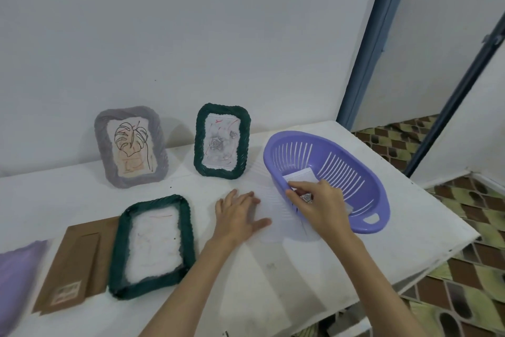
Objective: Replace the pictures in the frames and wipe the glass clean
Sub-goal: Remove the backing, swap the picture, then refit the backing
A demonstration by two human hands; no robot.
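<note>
We've got R hand [317, 200] pinching a rose pic [305, 197] in the basket [369, 170], far right; L hand [236, 212] flat, fingers spread, on table [273, 276]. Open frame [153, 243] lies near left. Lift pic by edges, no creasing, seat square in frame.

White table [314, 268] bears three woven frames — two upright, one flat — a purple basket, brown backing board

Two frames [222, 141] upright — one [152, 245] flat
</note>
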